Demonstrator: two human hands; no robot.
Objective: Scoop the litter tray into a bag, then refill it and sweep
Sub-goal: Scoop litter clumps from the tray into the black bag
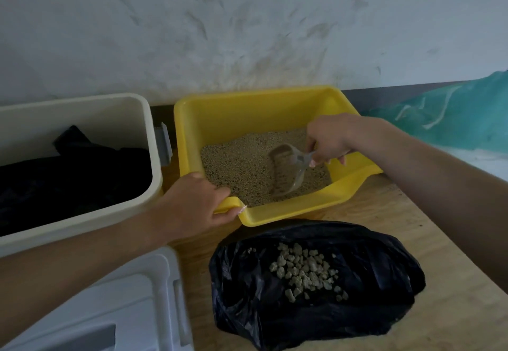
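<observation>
A yellow litter tray (248, 111) stands against the wall, with grainy beige litter (242, 166) covering its floor. My left hand (193, 203) grips the tray's near left corner, thumb over the rim. My right hand (328, 139) holds the handle of a clear plastic scoop (288, 170), whose bowl lies in the litter. In front of the tray an open black bag (368, 262) lies on the wooden floor with several pale clumps (305, 271) inside.
A cream bin (132, 213) holding dark fabric stands left of the tray. A grey-white lidded container (123, 304) sits at the bottom left. A teal plastic bag (461, 111) lies at the right by the wall. Wooden floor (453, 295) shows at the lower right.
</observation>
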